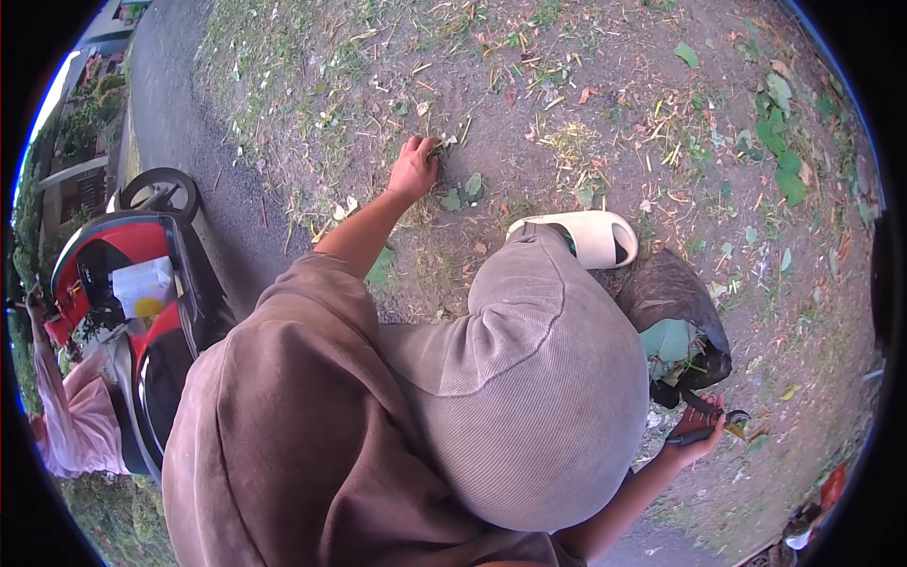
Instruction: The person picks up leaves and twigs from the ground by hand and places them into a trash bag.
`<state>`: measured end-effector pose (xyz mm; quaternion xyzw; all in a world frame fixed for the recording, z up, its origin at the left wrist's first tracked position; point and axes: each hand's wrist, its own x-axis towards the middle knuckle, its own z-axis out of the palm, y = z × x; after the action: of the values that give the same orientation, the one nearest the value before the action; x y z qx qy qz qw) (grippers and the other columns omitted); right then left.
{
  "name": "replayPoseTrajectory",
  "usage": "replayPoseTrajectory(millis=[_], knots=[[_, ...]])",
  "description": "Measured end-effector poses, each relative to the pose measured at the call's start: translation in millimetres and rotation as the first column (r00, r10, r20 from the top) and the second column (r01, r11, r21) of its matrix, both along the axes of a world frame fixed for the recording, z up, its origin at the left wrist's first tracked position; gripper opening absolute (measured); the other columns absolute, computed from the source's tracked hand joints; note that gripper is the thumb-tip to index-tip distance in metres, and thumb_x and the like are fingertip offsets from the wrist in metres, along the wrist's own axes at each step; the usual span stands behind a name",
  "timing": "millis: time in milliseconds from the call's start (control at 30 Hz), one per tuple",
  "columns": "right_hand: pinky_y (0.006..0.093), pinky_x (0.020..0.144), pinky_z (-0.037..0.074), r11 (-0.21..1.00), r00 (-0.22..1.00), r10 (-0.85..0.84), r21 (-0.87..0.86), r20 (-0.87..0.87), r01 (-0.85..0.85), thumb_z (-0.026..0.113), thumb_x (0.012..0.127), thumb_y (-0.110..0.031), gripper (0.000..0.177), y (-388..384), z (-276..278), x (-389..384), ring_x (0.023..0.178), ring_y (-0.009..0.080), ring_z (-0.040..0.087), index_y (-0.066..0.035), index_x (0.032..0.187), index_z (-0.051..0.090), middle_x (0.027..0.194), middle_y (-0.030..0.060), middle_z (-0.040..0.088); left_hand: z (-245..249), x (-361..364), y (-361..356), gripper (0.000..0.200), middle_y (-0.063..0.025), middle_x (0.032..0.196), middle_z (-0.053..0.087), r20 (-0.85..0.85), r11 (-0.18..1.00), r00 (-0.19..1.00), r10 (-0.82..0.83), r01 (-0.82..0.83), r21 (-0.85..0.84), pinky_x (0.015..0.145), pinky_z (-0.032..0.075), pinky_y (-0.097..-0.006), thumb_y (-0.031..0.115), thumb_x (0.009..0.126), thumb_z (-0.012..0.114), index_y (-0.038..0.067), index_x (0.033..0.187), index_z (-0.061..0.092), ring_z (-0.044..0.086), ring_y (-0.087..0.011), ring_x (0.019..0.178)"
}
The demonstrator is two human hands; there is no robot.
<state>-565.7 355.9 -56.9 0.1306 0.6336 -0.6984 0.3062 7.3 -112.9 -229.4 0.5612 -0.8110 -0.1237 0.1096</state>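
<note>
My left hand [414,170] is low over the littered ground, its fingers curled together at the soil. Small leaf scraps lie by the fingertips; whatever is between them is hidden. Close by are some green leaves [472,184]. On the other side of my knee, my right hand [697,439] is closed around pruning shears [692,437] with dark handles and a short curved blade. Just above that hand, a black plastic bag [669,288] sags on the ground, its mouth showing a large green leaf [667,340] and other plant bits.
My bent knee [557,397] and a cream slide sandal [600,239] are between the hands. To the left, a person in a pink top [85,425] is at a red and black scooter [118,236] on the paved road [165,85]. Vine leaves [779,151] spread at upper right.
</note>
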Motion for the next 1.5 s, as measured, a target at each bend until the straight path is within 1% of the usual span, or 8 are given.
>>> replayPoseTrajectory(millis=[400,600,900,1100,1233,1333,1433,1500], knots=[[0.0425,0.112,0.044,0.999,0.999,0.038,-0.023,-0.01,-0.038,0.055,0.107,-0.039,0.059,5.2,3.8,1.8,0.121,0.025,0.062,0.002,0.15,0.052,0.121,0.0118,0.067,1.8,-1.7,0.7,0.034,-0.0235,0.116,0.062,-0.016,0.959,0.985,0.169,-0.161,0.232,0.096,0.054,-0.0524,0.011,0.086,0.068,0.002,0.119,0.061,0.063,-0.0452,0.11],[0.043,0.112,0.045,0.995,0.999,0.052,-0.08,-0.015,-0.053,0.056,0.108,-0.036,0.058,10.2,3.6,3.0,0.121,0.0259,0.062,0.003,0.15,0.052,0.12,0.0122,0.067,1.7,19.1,3.7,0.024,-0.0178,0.114,0.067,-0.036,0.984,0.998,-0.053,0.059,0.169,0.09,0.058,-0.0478,0.011,0.092,0.071,0.004,0.115,0.07,0.069,-0.0412,0.103],[0.0426,0.113,0.043,0.996,0.999,0.051,-0.077,-0.008,-0.052,0.057,0.107,-0.037,0.058,9.8,9.9,6.7,0.121,0.0253,0.062,0.003,0.15,0.053,0.121,0.0119,0.067,26.1,38.8,-3.8,0.029,-0.0121,0.107,0.082,-0.098,0.85,0.903,0.417,-0.35,0.395,0.092,0.059,-0.033,0.018,0.096,0.077,0.005,0.122,0.079,0.077,-0.018,0.103],[0.0426,0.113,0.042,0.998,0.998,0.055,-0.043,-0.009,-0.055,0.057,0.107,-0.038,0.057,9.1,9.2,6.6,0.121,0.0253,0.061,0.002,0.148,0.054,0.122,0.0118,0.067,-1.1,65.0,-4.4,0.034,-0.0126,0.112,0.079,-0.485,0.758,0.661,0.573,-0.201,0.621,0.086,0.061,-0.025,0.014,0.104,0.068,-0.006,0.132,0.07,0.076,-0.0139,0.098],[0.0427,0.113,0.042,0.995,0.997,0.082,-0.05,-0.009,-0.082,0.056,0.107,-0.039,0.058,10.8,7.8,5.5,0.122,0.0255,0.061,0.002,0.149,0.054,0.123,0.012,0.066,-20.8,74.6,1.2,0.03,-0.0113,0.113,0.078,-0.483,0.736,0.63,0.609,-0.221,0.64,0.083,0.062,-0.0293,0.011,0.107,0.061,-0.002,0.133,0.068,0.076,-0.0153,0.097],[0.0424,0.112,0.043,0.993,0.995,0.096,-0.064,-0.013,-0.096,0.056,0.107,-0.039,0.058,12.6,5.5,5.7,0.122,0.0255,0.061,0.002,0.149,0.054,0.122,0.0121,0.066,-0.7,59.2,16.9,0.028,-0.0218,0.105,0.07,-0.048,0.836,0.922,0.385,-0.326,0.441,0.093,0.058,-0.0474,0.021,0.104,0.058,-0.002,0.121,0.065,0.07,-0.044,0.099],[0.0425,0.112,0.043,0.994,0.995,0.096,-0.059,-0.012,-0.096,0.056,0.108,-0.038,0.058,12.3,4.6,4.9,0.121,0.0256,0.061,0.002,0.149,0.053,0.122,0.0122,0.066,6.5,37.4,34.5,0.036,-0.0231,0.123,0.066,-0.024,0.959,0.989,0.149,-0.138,0.248,0.101,0.054,-0.0485,0.024,0.102,0.061,0.001,0.13,0.059,0.065,-0.0429,0.116],[0.0425,0.112,0.044,0.995,0.995,0.097,-0.031,-0.009,-0.097,0.056,0.108,-0.038,0.058,10.6,6.2,6.0,0.121,0.0256,0.062,0.002,0.149,0.053,0.122,0.0123,0.066,10.9,20.8,38.6,0.041,-0.025,0.136,0.058,0.018,0.923,0.978,0.208,-0.203,0.326,0.106,0.05,-0.0495,0.022,0.098,0.064,0.003,0.133,0.056,0.061,-0.0414,0.125]])
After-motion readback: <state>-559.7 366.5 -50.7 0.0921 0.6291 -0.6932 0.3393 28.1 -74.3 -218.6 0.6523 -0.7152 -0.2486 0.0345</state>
